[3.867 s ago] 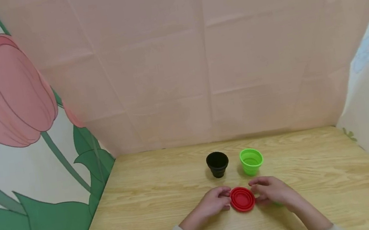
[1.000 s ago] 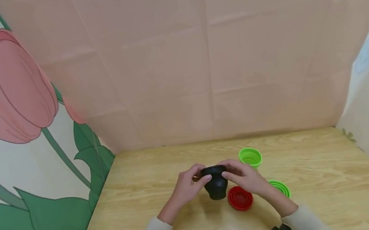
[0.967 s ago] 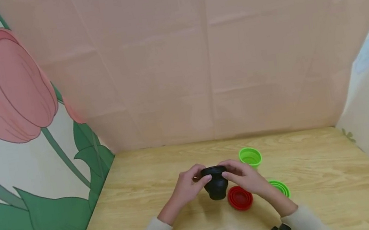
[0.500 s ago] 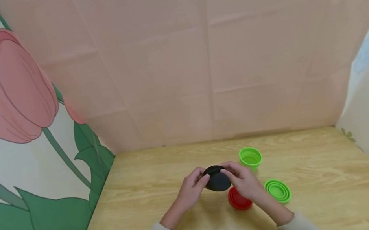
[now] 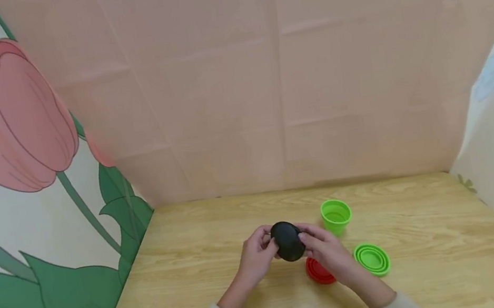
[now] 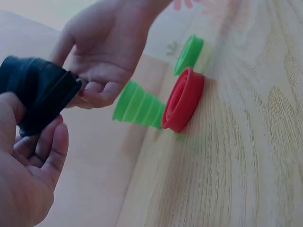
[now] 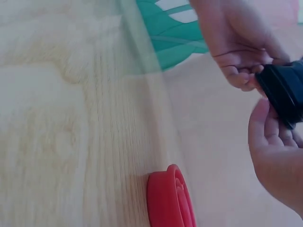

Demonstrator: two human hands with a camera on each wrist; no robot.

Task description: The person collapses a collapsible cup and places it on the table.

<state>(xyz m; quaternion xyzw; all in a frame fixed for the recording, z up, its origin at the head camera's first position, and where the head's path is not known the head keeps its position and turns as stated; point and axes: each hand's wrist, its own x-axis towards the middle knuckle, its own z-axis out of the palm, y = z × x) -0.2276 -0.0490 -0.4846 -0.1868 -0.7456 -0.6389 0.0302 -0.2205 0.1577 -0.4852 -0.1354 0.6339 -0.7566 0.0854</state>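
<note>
Both hands hold a black collapsible cup (image 5: 288, 241) above the table, its round dark face turned to the head camera. My left hand (image 5: 254, 259) pinches its left side, thumb in front. From the right, my right hand (image 5: 329, 252) grips the other side with thumb and fingers. In the left wrist view the black cup (image 6: 35, 90) looks partly folded, with stepped rings and a wide rim. Just below the hands lies a flattened red collapsible cup (image 5: 319, 272), partly hidden by the right hand.
A green collapsible cup (image 5: 336, 219) stands extended behind the right hand. Another green cup (image 5: 372, 260) lies flattened to the right of the right wrist. The wooden table (image 5: 194, 247) ends at a pink cloth backdrop (image 5: 219, 99).
Earlier the hands were at the red cup while the black cup stood on the table. The black cup is now held up; over the last second it has been tilted and turned.
</note>
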